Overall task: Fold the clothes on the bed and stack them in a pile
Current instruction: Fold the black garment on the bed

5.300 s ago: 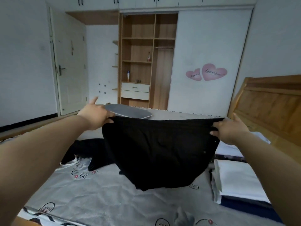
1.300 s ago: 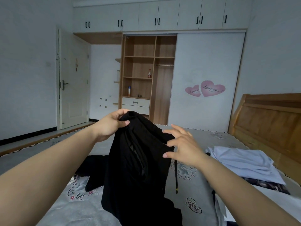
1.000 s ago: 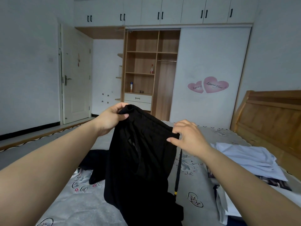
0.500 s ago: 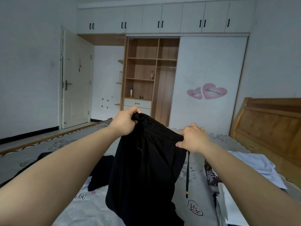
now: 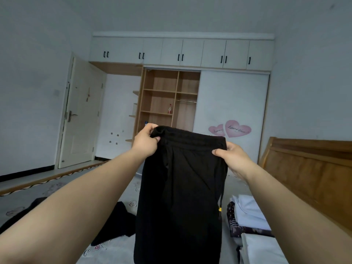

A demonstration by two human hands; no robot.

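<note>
Black knit drawstring trousers (image 5: 181, 187) hang lengthwise over the grey printed bedsheet (image 5: 114, 250); my left hand (image 5: 145, 142) and right hand (image 5: 233, 158) each pinch a waistband corner, set apart. I judge I'm mid-fold: next, lay them flat, halve them, then stack beside the folded pale clothes (image 5: 249, 212).

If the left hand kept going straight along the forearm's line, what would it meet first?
Likely nothing near: the left hand, gripping the black pants, points toward the open wardrobe across the room. Depth is unclear, but the way looks free until then.
</note>
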